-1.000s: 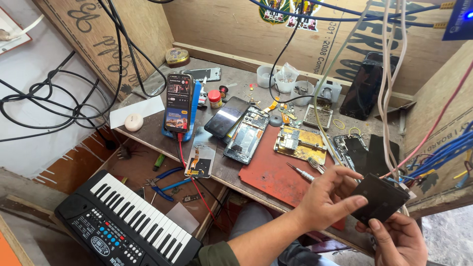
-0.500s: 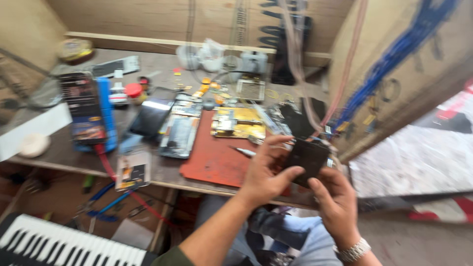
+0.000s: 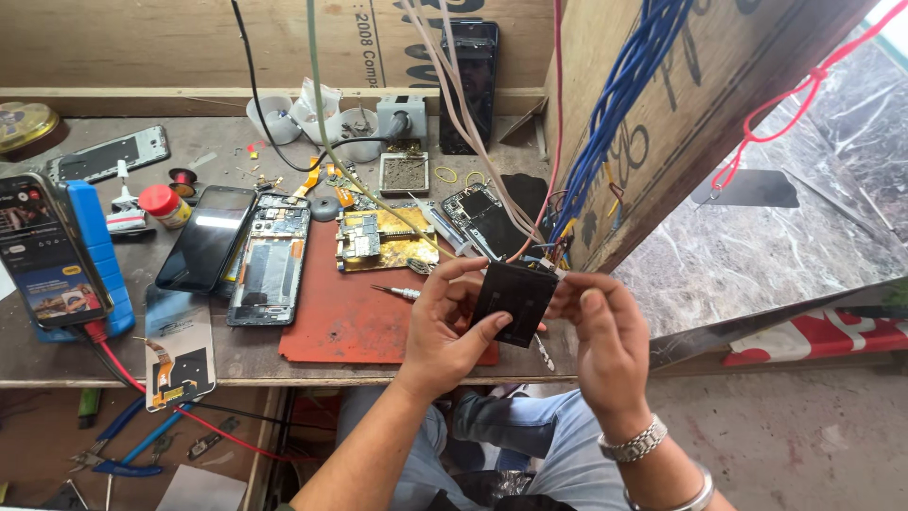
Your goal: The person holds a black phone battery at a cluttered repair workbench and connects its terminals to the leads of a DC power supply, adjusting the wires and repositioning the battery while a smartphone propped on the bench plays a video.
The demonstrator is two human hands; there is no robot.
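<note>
Both my hands hold a flat black rectangular part [image 3: 514,300], likely a phone battery or back piece, above the front edge of the wooden workbench [image 3: 248,356]. My left hand [image 3: 447,326] grips its left side with the thumb along the lower edge. My right hand [image 3: 605,334] pinches its right edge; a metal watch sits on that wrist. Just left of my hands lie a red work mat [image 3: 350,317], a small screwdriver [image 3: 394,291] and an opened phone circuit board [image 3: 378,238].
An opened phone chassis [image 3: 269,270] and a black phone [image 3: 205,237] lie left of the mat. A lit phone on a blue stand [image 3: 47,255] is at far left. Cables hang over the bench; a wooden panel [image 3: 681,123] with blue wires rises at right.
The view has swung right and closer: the keyboard at lower left has left the picture. My hands still hold the black part, now turned more upright and nearer the bench edge.
</note>
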